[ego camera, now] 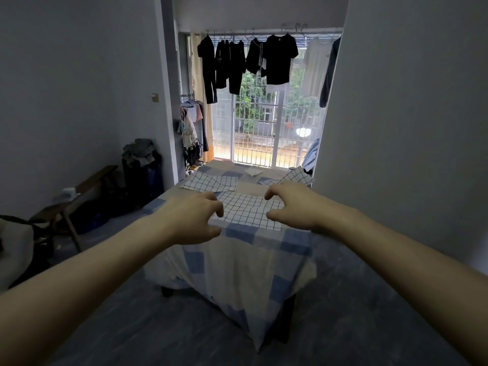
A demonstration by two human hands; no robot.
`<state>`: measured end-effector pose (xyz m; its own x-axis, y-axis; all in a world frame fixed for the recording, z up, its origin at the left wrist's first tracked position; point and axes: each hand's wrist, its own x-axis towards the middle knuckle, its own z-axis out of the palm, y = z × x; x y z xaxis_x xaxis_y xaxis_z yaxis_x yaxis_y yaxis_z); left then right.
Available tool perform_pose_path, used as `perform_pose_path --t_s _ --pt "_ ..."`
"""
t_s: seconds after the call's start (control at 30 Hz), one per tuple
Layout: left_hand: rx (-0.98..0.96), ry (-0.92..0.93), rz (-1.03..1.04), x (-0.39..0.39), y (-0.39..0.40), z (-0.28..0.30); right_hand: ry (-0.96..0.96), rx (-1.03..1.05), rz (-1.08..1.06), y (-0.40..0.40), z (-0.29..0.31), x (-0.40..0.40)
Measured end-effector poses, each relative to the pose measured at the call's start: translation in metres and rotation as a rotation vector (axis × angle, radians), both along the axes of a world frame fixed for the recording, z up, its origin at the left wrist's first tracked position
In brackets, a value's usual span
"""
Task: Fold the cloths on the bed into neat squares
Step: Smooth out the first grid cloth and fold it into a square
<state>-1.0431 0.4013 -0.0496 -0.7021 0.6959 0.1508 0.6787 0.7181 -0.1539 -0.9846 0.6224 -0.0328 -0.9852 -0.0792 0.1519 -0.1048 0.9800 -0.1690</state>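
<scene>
Grey walls (79, 75) frame a narrow bedroom that ends in a barred balcony door (264, 122), where dark shirts and trousers (281, 59) hang drying on a rail. Below, a bed (237, 260) covered with a blue-and-white checked sheet runs from the door toward the camera, its sheet corner hanging down to the grey floor (343, 313). A dark wooden bench (87, 186) stands along the left wall. On the near end of the bed lies a white grid-patterned cloth (248, 210), spread flat; two more grid cloths lie farther back, one at left (208, 182) and one crumpled at right (297, 174). Both arms reach out over the near cloth. The left hand (192, 220) and right hand (293, 207) hover at its side edges, fingers (217, 207) loosely curled and spread, holding nothing.
</scene>
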Motion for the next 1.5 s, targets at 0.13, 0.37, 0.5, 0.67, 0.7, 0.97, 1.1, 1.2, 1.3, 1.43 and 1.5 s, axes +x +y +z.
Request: perform_pose_path --t_s 0.13,0.37,0.5,0.67,0.7,0.97,1.1,1.2,1.3,1.43,1.5 --pt "-0.024 0.011 -0.016 -0.06 0.029 0.01 -0.004 -0.016 0.003 0.031 0.001 -0.048" --pt "-0.037 0.019 -0.066 -0.163 0.095 0.011 -0.008 -0.098 -0.036 0.09 -0.007 -0.139" --pt "-0.057 -0.029 -0.06 -0.213 0.122 -0.007 -0.037 -0.13 -0.05 0.119 -0.026 -0.189" --pt "-0.104 -0.072 -0.047 -0.265 0.135 -0.03 -0.099 -0.166 -0.081 0.141 -0.049 -0.246" --pt "-0.104 -0.078 -0.039 -0.275 0.136 -0.033 -0.106 -0.167 -0.083 0.144 -0.053 -0.257" --pt "-0.168 -0.142 -0.039 -0.366 0.138 -0.058 -0.152 -0.186 -0.087 0.149 -0.083 -0.353" --pt "-0.182 -0.168 -0.058 -0.43 0.134 -0.069 -0.178 -0.177 -0.115 0.143 -0.093 -0.406" --pt "-0.186 -0.183 -0.088 -0.481 0.131 -0.072 -0.188 -0.195 -0.141 0.14 -0.098 -0.449" --pt "-0.181 -0.202 -0.123 -0.533 0.132 -0.082 -0.191 -0.22 -0.195 0.137 -0.108 -0.492" --pt "-0.163 -0.271 -0.16 -0.593 0.14 -0.12 -0.18 -0.259 -0.297 0.137 -0.147 -0.529" --pt "-0.163 -0.308 -0.181 -0.615 0.145 -0.149 -0.228 -0.301 -0.333 0.141 -0.176 -0.539"
